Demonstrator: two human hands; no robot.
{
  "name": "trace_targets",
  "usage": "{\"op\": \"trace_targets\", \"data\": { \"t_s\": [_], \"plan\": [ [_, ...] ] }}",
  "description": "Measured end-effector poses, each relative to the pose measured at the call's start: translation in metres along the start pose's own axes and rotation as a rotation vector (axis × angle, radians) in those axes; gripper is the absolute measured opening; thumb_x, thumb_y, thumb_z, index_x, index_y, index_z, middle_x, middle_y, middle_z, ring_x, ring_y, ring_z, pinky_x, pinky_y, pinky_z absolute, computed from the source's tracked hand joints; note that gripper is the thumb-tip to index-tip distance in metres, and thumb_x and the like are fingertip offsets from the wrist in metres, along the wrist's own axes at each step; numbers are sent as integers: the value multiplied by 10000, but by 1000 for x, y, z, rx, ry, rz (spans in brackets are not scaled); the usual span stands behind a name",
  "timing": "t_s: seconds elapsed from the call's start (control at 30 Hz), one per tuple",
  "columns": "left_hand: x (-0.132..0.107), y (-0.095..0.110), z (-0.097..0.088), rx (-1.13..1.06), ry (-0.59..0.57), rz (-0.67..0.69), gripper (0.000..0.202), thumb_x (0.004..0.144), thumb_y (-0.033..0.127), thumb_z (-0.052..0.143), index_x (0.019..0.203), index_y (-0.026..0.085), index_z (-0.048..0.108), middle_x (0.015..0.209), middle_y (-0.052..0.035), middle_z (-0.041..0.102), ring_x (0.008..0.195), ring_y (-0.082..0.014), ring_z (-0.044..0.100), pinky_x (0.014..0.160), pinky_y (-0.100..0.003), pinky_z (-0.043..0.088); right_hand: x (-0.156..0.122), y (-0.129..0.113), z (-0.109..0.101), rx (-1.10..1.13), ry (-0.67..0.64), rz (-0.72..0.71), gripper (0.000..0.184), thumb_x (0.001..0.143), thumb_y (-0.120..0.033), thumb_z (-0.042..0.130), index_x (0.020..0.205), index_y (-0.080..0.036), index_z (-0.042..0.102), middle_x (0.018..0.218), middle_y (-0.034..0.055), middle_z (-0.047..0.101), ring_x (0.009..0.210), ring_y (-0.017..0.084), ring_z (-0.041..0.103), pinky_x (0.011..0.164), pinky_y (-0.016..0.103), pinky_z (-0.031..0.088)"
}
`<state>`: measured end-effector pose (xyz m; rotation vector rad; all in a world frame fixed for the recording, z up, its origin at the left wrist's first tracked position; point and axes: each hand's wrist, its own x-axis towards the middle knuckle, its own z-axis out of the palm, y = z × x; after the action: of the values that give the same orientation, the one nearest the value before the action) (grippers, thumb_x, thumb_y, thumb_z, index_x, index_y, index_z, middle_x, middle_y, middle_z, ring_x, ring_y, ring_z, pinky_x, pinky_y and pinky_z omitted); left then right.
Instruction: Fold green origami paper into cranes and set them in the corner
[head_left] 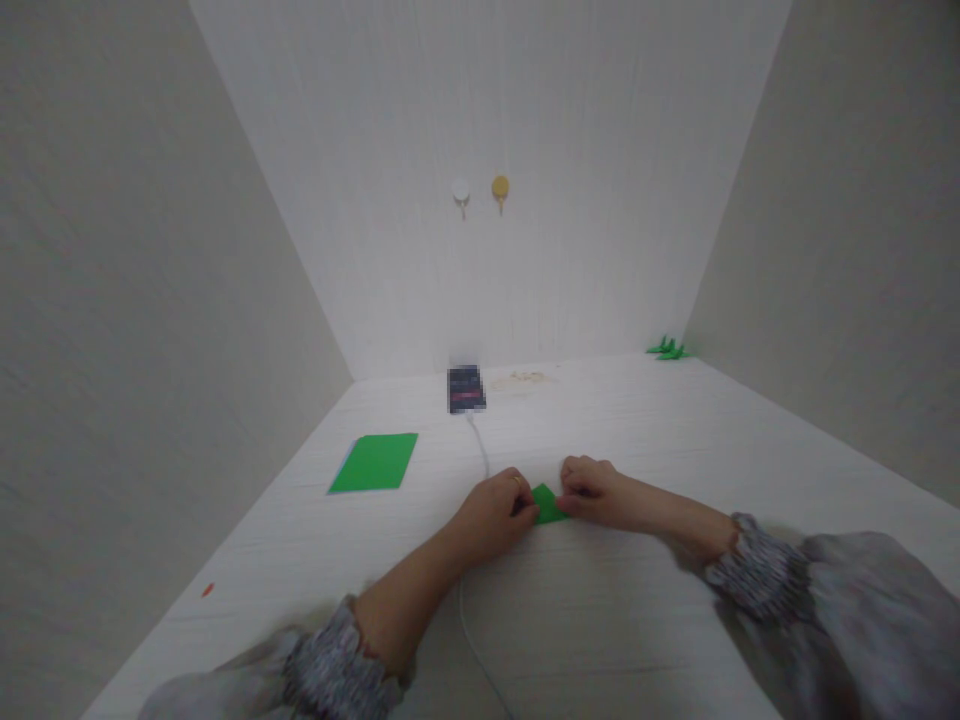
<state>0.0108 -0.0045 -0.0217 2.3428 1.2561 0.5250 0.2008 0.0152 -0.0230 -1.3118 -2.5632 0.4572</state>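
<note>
A small folded piece of green paper (548,503) lies on the white table between my two hands, a point showing at its top. My left hand (496,512), with a ring on one finger, is closed at the paper's left edge. From the other side, my right hand (596,490) pinches the right edge, its fingers curled. Both hands rest low near the tabletop, and parts of the paper are hidden under the fingertips.
A stack of green square sheets (375,462) lies to the left. Small folded green paper shapes (670,349) sit in the far right corner. A blurred dark device (466,389) with a white cable (480,445) stands at the back. An orange bit (208,590) lies at left; hooks (500,188) hang on the wall.
</note>
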Motion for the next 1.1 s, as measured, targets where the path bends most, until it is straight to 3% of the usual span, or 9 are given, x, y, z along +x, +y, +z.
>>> {"op": "trace_targets", "data": {
  "t_s": [0.17,0.57,1.1],
  "plan": [
    [1,4,-2,3,-17,3,65,728,181,446,686,159,491,725,0,491,642,-104,441,578,-212,347,-1,-6,2,-41,72,58,146,699,-328,584,698,-182,573,763,28,550,735,169,479,642,282,304],
    [2,3,0,-17,1,-39,24,699,184,469,688,163,466,672,13,469,617,-103,424,550,-213,328,-1,-12,-3,-21,49,121,84,679,-251,602,675,-171,579,747,32,565,725,164,487,651,272,316],
    [2,1,1,-46,11,-13,68,696,162,477,658,165,421,724,5,450,658,-103,422,593,-216,345,0,-13,-1,-34,47,107,112,696,-283,580,667,-175,574,751,37,563,735,174,490,681,294,315]
  ]
}}
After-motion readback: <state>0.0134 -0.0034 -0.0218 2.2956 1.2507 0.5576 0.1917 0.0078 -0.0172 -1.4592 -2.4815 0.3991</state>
